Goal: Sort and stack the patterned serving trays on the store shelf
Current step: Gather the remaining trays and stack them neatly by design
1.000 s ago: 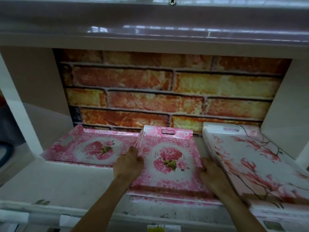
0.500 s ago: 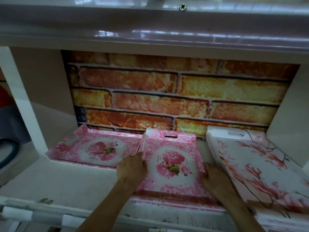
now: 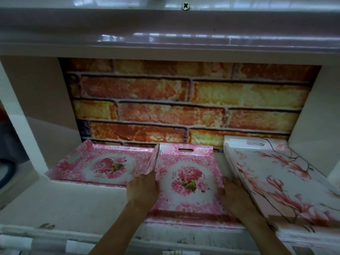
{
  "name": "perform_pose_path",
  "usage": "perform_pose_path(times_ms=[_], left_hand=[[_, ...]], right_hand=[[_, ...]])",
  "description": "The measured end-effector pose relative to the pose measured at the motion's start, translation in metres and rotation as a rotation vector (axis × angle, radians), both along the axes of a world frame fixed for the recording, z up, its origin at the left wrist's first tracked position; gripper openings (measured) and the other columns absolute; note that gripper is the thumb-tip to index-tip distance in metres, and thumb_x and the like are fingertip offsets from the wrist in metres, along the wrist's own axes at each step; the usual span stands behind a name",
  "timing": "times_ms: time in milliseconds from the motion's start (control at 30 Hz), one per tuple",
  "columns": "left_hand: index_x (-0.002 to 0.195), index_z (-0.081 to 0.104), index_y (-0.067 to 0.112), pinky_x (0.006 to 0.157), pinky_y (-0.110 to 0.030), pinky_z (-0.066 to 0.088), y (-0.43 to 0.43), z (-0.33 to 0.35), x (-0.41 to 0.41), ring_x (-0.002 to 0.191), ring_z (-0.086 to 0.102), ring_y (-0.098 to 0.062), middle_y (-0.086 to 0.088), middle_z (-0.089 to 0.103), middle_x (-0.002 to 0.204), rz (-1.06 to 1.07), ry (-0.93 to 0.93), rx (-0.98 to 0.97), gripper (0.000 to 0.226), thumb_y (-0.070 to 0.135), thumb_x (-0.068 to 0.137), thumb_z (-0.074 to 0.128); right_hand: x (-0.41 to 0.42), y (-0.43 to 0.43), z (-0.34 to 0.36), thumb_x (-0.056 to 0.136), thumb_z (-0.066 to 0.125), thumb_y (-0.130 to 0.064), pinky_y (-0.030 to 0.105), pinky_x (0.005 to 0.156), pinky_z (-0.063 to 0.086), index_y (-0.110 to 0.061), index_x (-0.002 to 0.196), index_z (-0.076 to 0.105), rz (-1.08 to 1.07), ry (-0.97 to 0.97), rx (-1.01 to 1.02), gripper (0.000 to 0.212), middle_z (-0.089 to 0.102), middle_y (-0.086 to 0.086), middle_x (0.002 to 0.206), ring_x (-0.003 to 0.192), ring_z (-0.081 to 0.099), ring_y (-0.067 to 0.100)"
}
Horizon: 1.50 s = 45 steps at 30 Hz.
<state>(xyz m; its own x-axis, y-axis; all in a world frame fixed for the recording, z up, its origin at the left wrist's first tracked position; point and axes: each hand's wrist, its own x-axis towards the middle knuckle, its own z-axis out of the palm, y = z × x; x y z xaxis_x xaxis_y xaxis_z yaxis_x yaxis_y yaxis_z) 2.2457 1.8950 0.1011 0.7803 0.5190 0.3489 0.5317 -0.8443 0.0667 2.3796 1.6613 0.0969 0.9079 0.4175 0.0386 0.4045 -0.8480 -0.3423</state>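
Between the two hands on the shelf lies the middle pink tray, long axis running front to back. Left hand and right hand clamp its side rims, fingers curled; the matching tray sits crosswise just to its left.

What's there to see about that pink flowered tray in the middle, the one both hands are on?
The middle tray is a glossy rectangular tray, plastic by its look, pink with small white blossoms around a pale oval bearing large pink blooms and green leaves. Its raised far rim has a slot handle. It lies face up, long side running back, seemingly atop another pink tray. The left hand holds its left edge, the right hand its right edge.
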Motion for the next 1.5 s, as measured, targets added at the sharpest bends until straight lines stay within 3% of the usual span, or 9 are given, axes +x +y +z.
perform_pose_path(times_ms=[200,533,1100,1400,1500], left_hand=[[0.119,0.058,0.025,0.075,-0.034,0.055,-0.006,-0.002,-0.006,0.089,0.069,-0.023,-0.003,0.071,0.096,0.028,-0.023,-0.028,0.032,0.038,0.097,0.040],[0.112,0.064,0.031,0.073,-0.032,0.055,-0.002,-0.013,-0.012,0.089,0.069,-0.020,0.003,0.073,0.097,-0.018,-0.300,-0.362,0.022,0.037,0.094,0.052],[0.108,0.067,0.032,0.067,-0.031,0.055,0.003,-0.022,-0.014,0.078,0.068,-0.019,0.002,0.073,0.089,-0.037,-0.429,-0.552,0.018,0.033,0.093,0.057],[0.126,0.055,0.037,0.069,-0.031,0.052,0.004,-0.024,-0.011,0.090,0.070,-0.024,-0.001,0.074,0.103,-0.015,-0.456,-0.527,0.031,0.040,0.095,0.051],[0.125,0.056,0.037,0.069,-0.034,0.055,0.006,-0.027,-0.011,0.088,0.071,-0.026,-0.001,0.075,0.097,0.001,-0.452,-0.530,0.032,0.044,0.095,0.048]], right_hand=[[-0.003,0.002,-0.004,0.094,0.054,-0.023,0.033,0.098,0.045,-0.013,0.142,0.034,-0.009,0.015,-0.010,0.053,0.039,0.018,0.136,0.117,0.055,0.033],[-0.005,0.001,-0.005,0.095,0.056,-0.028,0.031,0.105,0.040,-0.013,0.148,0.025,0.009,-0.019,-0.054,0.064,0.036,0.017,0.141,0.125,0.050,0.029],[-0.003,0.000,-0.014,0.099,0.045,-0.022,0.034,0.101,0.045,-0.018,0.148,0.030,0.004,-0.049,0.033,0.051,0.048,0.016,0.132,0.113,0.058,0.027],[-0.001,0.000,-0.015,0.101,0.039,-0.025,0.033,0.101,0.046,-0.018,0.144,0.035,0.021,-0.055,0.065,0.044,0.050,0.015,0.127,0.107,0.060,0.025],[-0.002,0.001,-0.013,0.102,0.039,-0.026,0.032,0.102,0.043,-0.016,0.143,0.035,0.011,-0.063,0.031,0.043,0.046,0.016,0.130,0.111,0.057,0.027]])
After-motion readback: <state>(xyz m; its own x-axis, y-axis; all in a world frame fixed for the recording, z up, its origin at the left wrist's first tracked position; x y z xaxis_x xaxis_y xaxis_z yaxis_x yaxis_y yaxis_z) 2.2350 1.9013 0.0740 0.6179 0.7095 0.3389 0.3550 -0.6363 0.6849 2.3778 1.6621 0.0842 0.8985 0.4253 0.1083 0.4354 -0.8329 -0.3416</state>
